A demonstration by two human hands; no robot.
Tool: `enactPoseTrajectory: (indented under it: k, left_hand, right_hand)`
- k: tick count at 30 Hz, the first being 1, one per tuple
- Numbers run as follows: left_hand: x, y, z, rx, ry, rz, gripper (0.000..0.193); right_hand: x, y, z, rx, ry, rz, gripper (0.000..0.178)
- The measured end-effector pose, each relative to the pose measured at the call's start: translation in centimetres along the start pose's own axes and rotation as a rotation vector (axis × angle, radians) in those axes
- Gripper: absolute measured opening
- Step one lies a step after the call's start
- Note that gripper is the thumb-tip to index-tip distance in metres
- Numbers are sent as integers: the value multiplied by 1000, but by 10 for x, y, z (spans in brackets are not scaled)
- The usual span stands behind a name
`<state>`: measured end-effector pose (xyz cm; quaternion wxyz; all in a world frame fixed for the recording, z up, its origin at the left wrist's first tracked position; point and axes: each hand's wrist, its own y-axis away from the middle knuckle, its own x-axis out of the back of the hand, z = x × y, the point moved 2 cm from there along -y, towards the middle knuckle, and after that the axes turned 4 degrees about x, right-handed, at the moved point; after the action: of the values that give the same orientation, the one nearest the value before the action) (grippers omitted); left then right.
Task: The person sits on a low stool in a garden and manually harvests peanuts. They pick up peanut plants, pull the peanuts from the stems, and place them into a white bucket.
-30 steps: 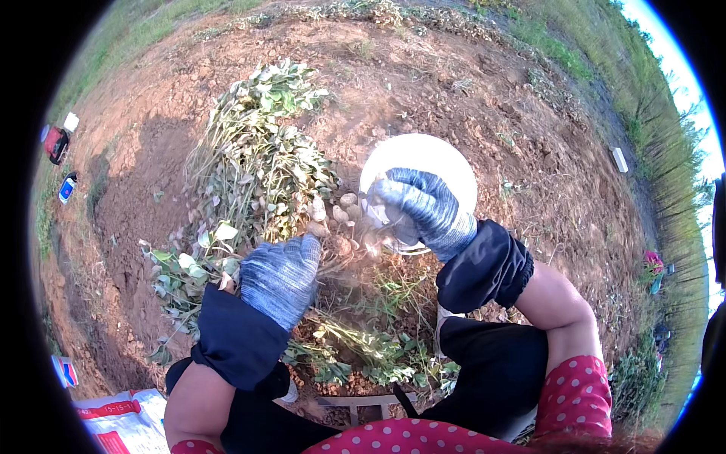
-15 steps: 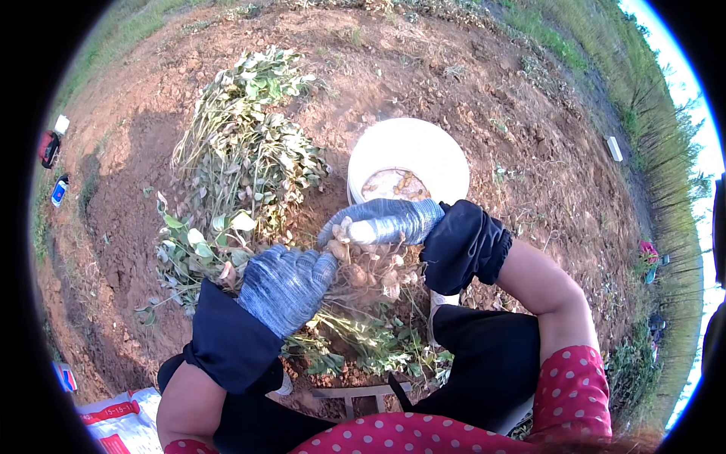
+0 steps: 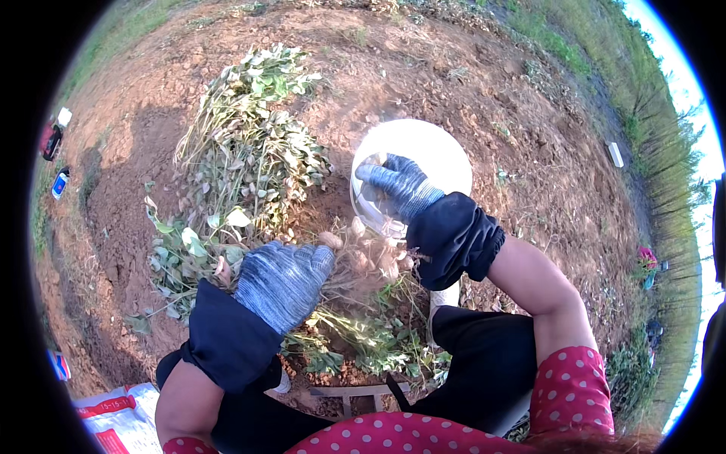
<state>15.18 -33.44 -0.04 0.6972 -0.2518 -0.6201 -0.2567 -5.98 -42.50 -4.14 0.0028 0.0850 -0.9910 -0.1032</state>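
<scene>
My left hand point(image 3: 283, 284), in a grey knit glove, is closed round a bunch of peanut plants. Their roots and pale peanut pods point(image 3: 367, 250) stick out to the right of its fingers, and leafy stems trail below. My right hand point(image 3: 404, 181), gloved alike, is over the white bucket point(image 3: 446, 151), its fingers curled toward the bucket's left side. A pale bit shows by the fingertips, but I cannot make out what it is. The hand hides most of the bucket's inside.
A heap of pulled leafy plants point(image 3: 253, 144) lies left of the bucket on reddish soil. A metal stool frame point(image 3: 355, 395) stands between my legs. At the lower left is a white and red sack point(image 3: 121, 416); farther left lies a blue and white container point(image 3: 60, 184).
My right hand has left the pods beside my left hand and moved up and right over the bucket. My left hand keeps its hold in nearly the same place.
</scene>
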Motion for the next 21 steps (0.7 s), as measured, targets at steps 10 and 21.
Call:
enactPoseTrajectory:
  k: [10, 21]
  left_hand:
    - [-12, 7, 4, -117, -64, -7, 36]
    - [-1, 8, 2, -34, -31, -27, 33]
  right_hand:
    - [97, -18, -9, 563, 1444, 123, 48]
    - [-24, 49, -38, 293, 503, -748, 31]
